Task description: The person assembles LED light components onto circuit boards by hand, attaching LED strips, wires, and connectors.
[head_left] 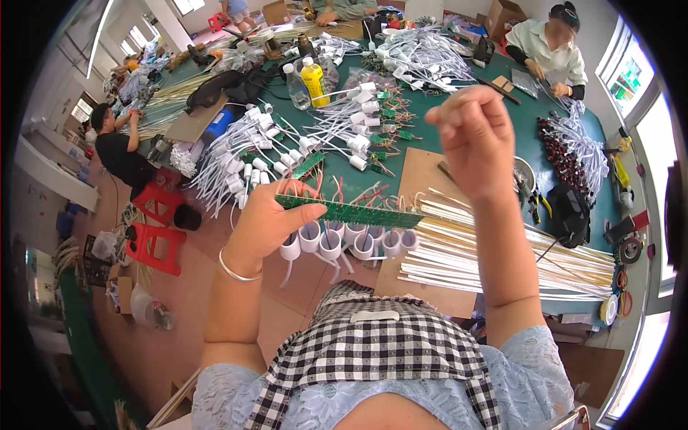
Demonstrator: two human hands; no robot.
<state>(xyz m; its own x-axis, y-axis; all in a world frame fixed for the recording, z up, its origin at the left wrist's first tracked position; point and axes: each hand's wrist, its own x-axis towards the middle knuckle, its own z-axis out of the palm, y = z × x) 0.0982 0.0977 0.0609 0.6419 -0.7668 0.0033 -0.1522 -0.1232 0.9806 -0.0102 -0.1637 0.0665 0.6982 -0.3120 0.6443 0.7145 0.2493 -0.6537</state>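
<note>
My left hand [266, 221] is closed on one end of a long green circuit board strip [367, 214], thumb on the near face. Thin red and white wires [337, 190] stick up along its upper edge. Below it hangs a row of white cylindrical caps [330, 245] with dark wires inside and pale cables trailing. Raised to the right, apart from the strip, my right hand [479, 140] has its fingers curled in and pressed together. Whatever they may hold is too small or hidden to make out.
Thin white and tan strips [494, 258] lie on brown board at the right. Beyond the strip are piles of white-capped cables [251, 147], a yellow-labelled bottle [314, 82] and a clear bottle [296, 87]. Pliers [541, 206] lie right. Co-workers sit around the green table [527, 129]; red stools [156, 245] stand left.
</note>
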